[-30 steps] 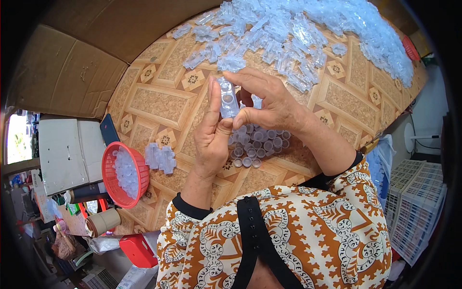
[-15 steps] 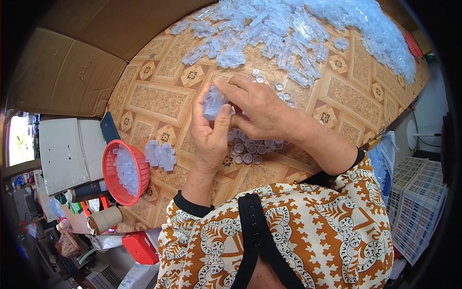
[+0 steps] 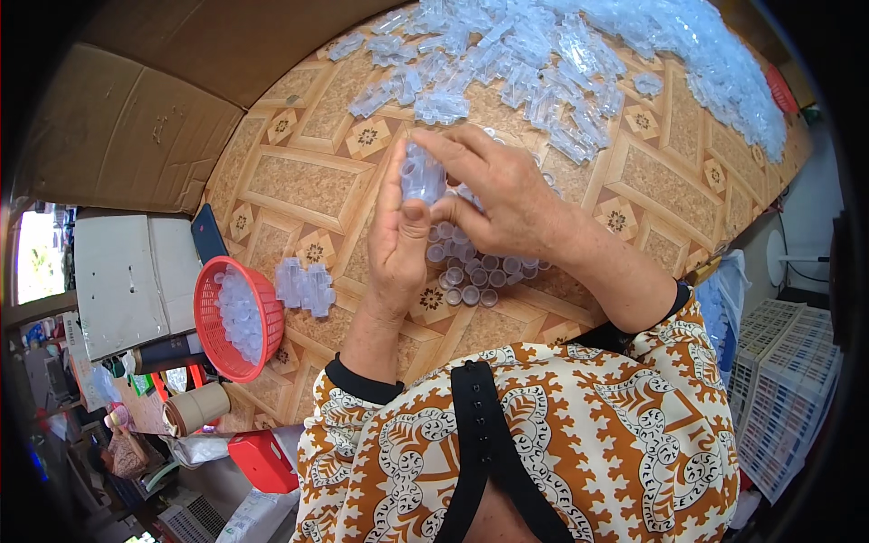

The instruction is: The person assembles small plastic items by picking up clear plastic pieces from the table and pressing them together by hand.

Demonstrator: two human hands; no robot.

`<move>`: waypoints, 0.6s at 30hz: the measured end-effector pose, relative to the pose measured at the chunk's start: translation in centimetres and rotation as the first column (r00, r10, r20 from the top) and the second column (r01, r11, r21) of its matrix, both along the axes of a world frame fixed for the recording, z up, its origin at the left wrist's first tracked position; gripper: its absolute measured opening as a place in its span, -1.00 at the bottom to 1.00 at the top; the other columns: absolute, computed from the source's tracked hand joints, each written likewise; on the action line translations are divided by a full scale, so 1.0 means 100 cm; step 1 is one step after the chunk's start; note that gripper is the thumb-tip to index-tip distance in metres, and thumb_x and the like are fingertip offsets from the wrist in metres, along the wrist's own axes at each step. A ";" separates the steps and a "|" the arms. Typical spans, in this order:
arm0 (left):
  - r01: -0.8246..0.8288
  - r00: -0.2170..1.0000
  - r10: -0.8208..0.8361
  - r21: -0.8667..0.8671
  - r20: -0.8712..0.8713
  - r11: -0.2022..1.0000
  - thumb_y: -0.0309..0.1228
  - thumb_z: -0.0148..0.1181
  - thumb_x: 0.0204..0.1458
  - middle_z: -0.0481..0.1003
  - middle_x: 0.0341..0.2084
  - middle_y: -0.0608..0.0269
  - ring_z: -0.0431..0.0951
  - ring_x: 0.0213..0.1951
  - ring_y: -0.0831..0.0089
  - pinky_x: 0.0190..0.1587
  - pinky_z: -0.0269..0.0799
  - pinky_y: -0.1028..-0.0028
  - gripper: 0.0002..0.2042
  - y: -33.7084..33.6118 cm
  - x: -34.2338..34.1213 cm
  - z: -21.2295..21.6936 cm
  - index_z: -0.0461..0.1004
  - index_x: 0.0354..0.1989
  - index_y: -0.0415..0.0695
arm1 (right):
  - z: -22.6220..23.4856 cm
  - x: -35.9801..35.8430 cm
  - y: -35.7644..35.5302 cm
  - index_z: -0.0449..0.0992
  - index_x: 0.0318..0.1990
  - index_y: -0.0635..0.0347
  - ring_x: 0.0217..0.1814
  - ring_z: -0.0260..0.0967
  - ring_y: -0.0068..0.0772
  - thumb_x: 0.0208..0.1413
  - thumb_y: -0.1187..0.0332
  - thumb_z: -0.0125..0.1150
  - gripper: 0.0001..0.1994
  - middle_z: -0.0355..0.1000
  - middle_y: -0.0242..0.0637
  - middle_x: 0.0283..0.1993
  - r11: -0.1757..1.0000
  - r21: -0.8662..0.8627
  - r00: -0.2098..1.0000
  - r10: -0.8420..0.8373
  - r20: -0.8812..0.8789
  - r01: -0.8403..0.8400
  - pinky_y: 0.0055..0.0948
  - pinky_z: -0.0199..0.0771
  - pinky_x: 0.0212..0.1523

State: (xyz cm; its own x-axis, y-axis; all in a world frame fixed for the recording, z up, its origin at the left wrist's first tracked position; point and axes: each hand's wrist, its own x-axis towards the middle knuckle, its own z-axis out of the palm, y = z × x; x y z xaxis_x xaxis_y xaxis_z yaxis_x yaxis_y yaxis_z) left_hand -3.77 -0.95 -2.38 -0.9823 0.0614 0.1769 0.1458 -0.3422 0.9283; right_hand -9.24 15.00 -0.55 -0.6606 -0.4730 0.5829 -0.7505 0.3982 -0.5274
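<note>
A clear plastic piece of joined short tubes is held upright over the table. My left hand is closed on it, palm along its left side and thumb near its bottom. From the right, my right hand grips the same piece, index finger at its top and thumb at its lower right. Its other fingers hide part of the piece. Below my right hand lies a heap of small round clear caps. To the left, several similar clear pieces lie side by side.
A red plastic basket of small clear parts stands at the left edge. A large pile of clear plastic pieces covers the far side. Cardboard walls the far left; a dark phone-like slab leans beside it.
Both hands have shifted slightly right with the plastic piece, which now stands more upright. My right hand now covers most of the loose caps behind it.
</note>
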 end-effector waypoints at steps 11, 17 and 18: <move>0.044 0.998 -0.045 -0.040 -0.031 0.998 -0.39 -0.01 0.35 0.33 0.26 -0.01 0.41 0.21 0.34 0.20 0.37 0.40 -0.40 -0.007 -0.002 -0.004 -0.08 0.47 -0.28 | -0.001 -0.011 0.009 0.31 0.32 0.30 -0.23 0.41 -0.41 -0.12 0.42 0.44 -0.24 0.41 -0.22 -0.12 0.971 -0.195 0.954 0.185 0.236 -0.140 -0.41 0.48 -0.20; -0.001 0.998 -0.006 -0.103 -0.070 0.995 -0.39 0.10 0.30 0.39 0.18 0.05 0.46 0.13 0.39 0.15 0.41 0.45 -0.36 0.001 0.004 0.002 -0.04 0.45 -0.30 | -0.010 -0.007 -0.001 0.29 0.29 0.34 -0.27 0.47 -0.20 -0.15 0.41 0.41 -0.25 0.42 -0.12 -0.20 0.992 -0.125 0.995 0.041 0.092 -0.030 -0.33 0.53 -0.29; -0.032 0.993 0.010 -0.196 -0.116 0.980 -0.39 0.12 0.28 0.40 0.15 0.06 0.47 0.11 0.40 0.14 0.41 0.45 -0.36 0.004 0.005 0.001 -0.02 0.44 -0.31 | -0.011 -0.006 -0.003 0.28 0.29 0.37 -0.25 0.47 -0.17 -0.14 0.45 0.38 -0.26 0.42 -0.10 -0.19 0.997 -0.076 1.000 -0.002 0.022 0.004 -0.32 0.54 -0.29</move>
